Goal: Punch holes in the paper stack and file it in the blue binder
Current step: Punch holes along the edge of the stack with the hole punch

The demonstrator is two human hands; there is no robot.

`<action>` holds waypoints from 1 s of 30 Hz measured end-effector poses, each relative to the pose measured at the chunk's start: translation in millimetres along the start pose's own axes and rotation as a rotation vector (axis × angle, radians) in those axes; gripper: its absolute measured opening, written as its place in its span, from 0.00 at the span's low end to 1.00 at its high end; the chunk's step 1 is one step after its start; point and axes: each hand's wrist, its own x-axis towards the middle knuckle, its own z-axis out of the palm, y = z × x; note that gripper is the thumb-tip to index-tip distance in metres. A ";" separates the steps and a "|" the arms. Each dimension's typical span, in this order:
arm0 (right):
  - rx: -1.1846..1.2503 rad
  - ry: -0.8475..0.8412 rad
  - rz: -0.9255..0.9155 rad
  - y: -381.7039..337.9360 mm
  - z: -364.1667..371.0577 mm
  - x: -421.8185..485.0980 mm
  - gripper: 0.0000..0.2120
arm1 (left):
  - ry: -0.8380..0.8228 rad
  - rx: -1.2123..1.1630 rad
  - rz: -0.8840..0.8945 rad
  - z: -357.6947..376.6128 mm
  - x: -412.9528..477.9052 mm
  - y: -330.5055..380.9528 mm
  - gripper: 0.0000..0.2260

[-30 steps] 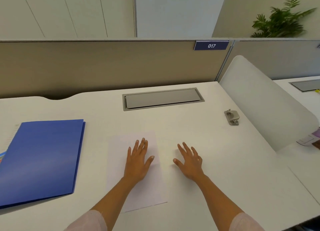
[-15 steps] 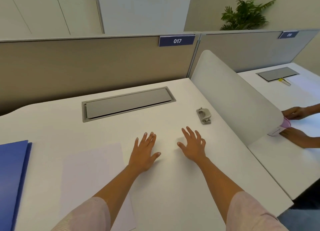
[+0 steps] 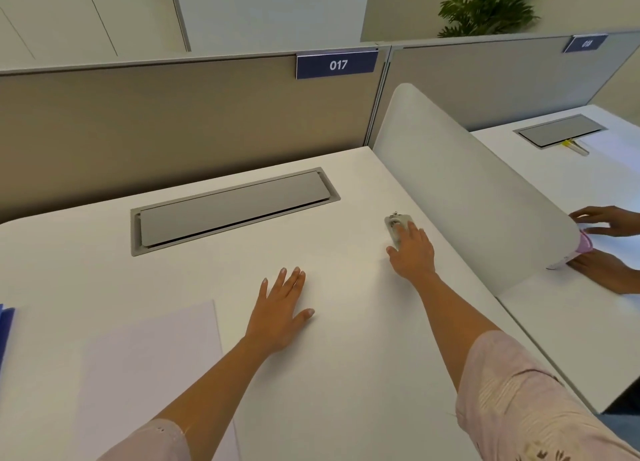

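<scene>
Right hand [image 3: 412, 252] over hole punch [image 3: 396, 226] near bench [image 3: 346, 391] right edge, fingers laid on it, grip not closed. Left hand [image 3: 280, 308] flat, open. Curl your grip round punch body before lifting. Paper stack [image 3: 149, 374] lies near-left, blue binder [image 3: 5, 336] at left edge.

The white paper stack [image 3: 149, 367] lies flat at the near left of the desk [image 3: 346, 374], a sliver of the blue binder [image 3: 6, 332] shows left of it, and the small grey hole punch [image 3: 394, 225] sits well apart at the right.
</scene>
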 end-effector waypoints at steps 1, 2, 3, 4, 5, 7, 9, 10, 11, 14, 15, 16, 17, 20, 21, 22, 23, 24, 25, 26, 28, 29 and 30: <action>-0.029 0.001 -0.001 2.1 0.4 4.2 0.27 | 0.001 -0.005 0.000 0.8 0.5 -0.9 0.32; -0.049 0.004 -0.004 3.3 1.3 8.3 0.27 | 0.002 -0.009 0.000 1.9 1.1 -2.5 0.32; -0.055 0.011 -0.008 4.5 2.0 11.7 0.26 | 0.006 -0.010 0.000 2.6 1.8 -4.0 0.32; -0.049 0.019 -0.012 5.7 2.2 14.5 0.26 | 0.010 -0.007 0.002 2.9 2.4 -5.4 0.31; -0.035 0.025 -0.019 6.4 2.7 17.9 0.25 | 0.013 -0.002 0.002 2.9 3.3 -7.3 0.31; 0.029 0.018 -0.021 7.1 4.1 25.5 0.25 | 0.019 0.005 -0.003 3.0 4.7 -11.0 0.31; 0.174 -0.005 0.008 6.9 4.3 32.5 0.25 | 0.027 0.015 -0.007 2.4 5.0 -13.1 0.31; 0.249 -0.004 0.022 6.3 4.4 36.3 0.25 | 0.031 0.020 -0.007 2.1 5.3 -14.1 0.31; 0.303 0.011 0.031 6.0 4.3 39.6 0.24 | 0.037 0.021 -0.007 1.6 5.5 -14.7 0.31; 0.347 0.090 0.061 4.4 5.2 47.1 0.17 | 0.045 0.024 -0.005 -0.8 7.0 -15.1 0.31; 0.346 0.108 0.083 3.4 5.6 48.6 0.14 | 0.049 0.023 -0.005 -1.8 7.4 -14.9 0.31; 0.353 0.121 0.108 2.0 6.1 49.3 0.13 | 0.054 0.021 -0.006 -2.8 7.3 -14.7 0.31; 0.366 0.130 0.131 0.3 6.4 49.6 0.12 | 0.060 0.016 -0.007 -3.8 7.1 -14.6 0.31; 0.409 0.146 0.181 -5.2 7.1 46.2 0.12 | 0.076 0.007 -0.001 -6.9 4.2 -16.1 0.30; 0.422 0.154 0.194 -6.8 7.2 43.4 0.12 | 0.081 0.002 0.000 -7.9 3.4 -16.7 0.30; 0.425 0.164 0.197 -9.4 7.7 39.7 0.11 | 0.086 -0.005 -0.002 -8.9 2.0 -17.7 0.30; 0.423 0.173 0.199 -12.4 8.5 35.4 0.10 | 0.089 -0.010 -0.005 -9.9 0.7 -18.6 0.30; 0.419 0.182 0.200 -16.7 9.3 30.0 0.08 | 0.092 -0.013 -0.009 -10.7 -1.3 -19.7 0.30; 0.418 0.188 0.201 -22.1 10.0 24.0 0.07 | 0.097 -0.015 -0.012 -11.5 -3.8 -20.7 0.30; 0.415 0.190 0.199 -27.5 11.4 17.5 0.08 | 0.098 -0.017 -0.014 -11.7 -5.8 -21.0 0.30; 0.423 0.190 0.197 -41.7 15.3 -0.8 0.10 | 0.101 -0.023 -0.022 -12.0 -12.9 -22.9 0.30; 0.433 0.193 0.188 -49.0 18.4 -11.9 0.09 | 0.103 -0.026 -0.026 -12.0 -16.7 -24.1 0.30; 0.441 0.196 0.169 -57.9 22.7 -25.3 0.09 | 0.105 -0.026 -0.031 -12.1 -22.4 -26.2 0.30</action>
